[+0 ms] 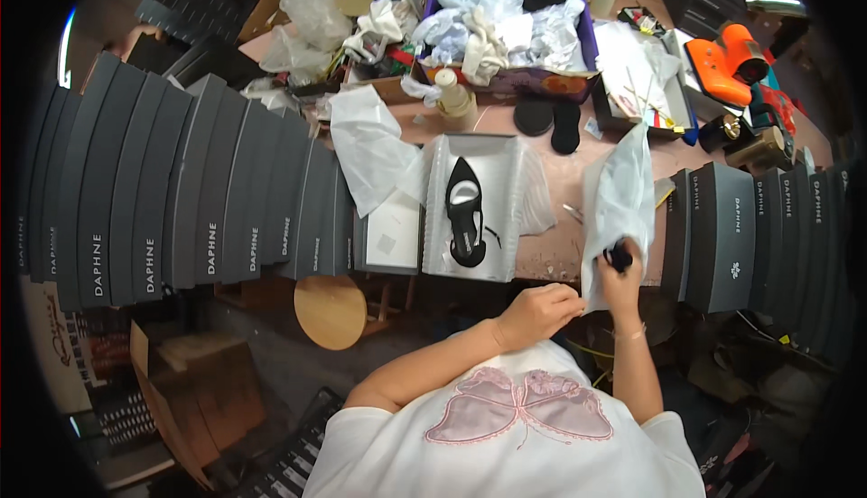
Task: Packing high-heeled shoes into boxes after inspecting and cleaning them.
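Note:
A white shoe bag (621, 195) lies lengthwise on the right of the table, its near end towards me. My left hand (542, 312) is closed, with its fingertips pinching the bag's near edge. At that near end my right hand (621, 286) grips a black shoe (618, 256); only its rounded heel end shows, and the bag hides the rest. To the left, a black pointed slingback shoe (466, 218) lies in an open shoebox (433, 259) lined with white paper. Beside the box sits a light box lid (392, 234), with crumpled white tissue paper (368, 150) behind it.
Rows of dark shoeboxes (172, 191) stand at the left, with more shoeboxes (727, 236) at the right. Behind are a cream bottle (454, 101), black pads (566, 128), a purple carton (587, 46) of crumpled paper and an orange tool (722, 65). A round stool (330, 312) stands below.

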`<state>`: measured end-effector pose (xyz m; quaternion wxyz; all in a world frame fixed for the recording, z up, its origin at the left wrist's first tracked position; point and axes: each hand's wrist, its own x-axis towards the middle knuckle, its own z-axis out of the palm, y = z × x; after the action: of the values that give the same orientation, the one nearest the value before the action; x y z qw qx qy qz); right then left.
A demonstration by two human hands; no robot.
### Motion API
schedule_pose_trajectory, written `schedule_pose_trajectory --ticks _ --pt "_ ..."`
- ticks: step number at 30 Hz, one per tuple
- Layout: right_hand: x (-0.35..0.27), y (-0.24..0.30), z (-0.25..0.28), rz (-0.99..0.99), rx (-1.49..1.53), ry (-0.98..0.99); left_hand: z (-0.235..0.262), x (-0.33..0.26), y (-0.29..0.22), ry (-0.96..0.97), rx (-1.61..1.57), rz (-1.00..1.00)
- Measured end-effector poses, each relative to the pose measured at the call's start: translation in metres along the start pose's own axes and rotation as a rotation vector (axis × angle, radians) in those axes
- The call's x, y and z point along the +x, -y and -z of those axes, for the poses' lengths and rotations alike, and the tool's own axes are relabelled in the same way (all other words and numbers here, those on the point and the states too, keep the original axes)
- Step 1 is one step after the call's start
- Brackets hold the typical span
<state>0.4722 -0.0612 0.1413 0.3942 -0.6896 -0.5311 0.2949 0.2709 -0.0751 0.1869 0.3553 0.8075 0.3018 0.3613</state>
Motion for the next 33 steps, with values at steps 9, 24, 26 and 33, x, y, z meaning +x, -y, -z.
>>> schedule_pose_trajectory --ticks 9,24,26,33 --pt "0.024 0.087 -0.058 0.483 -0.252 0.505 0.069 -0.104 0.074 -0.729 -0.369 0.934" --pt "-0.001 0.171 -0.101 0.714 -0.099 0.584 0.108 -0.059 0.093 -0.558 -1.555 0.86" --pt "-0.002 0.166 -0.101 0.571 -0.029 0.517 0.107 -0.06 0.094 -0.522 -1.592 0.867" --pt "-0.011 0.125 -0.105 -0.003 0.501 0.616 0.126 -0.049 0.082 -0.061 -1.067 1.051"
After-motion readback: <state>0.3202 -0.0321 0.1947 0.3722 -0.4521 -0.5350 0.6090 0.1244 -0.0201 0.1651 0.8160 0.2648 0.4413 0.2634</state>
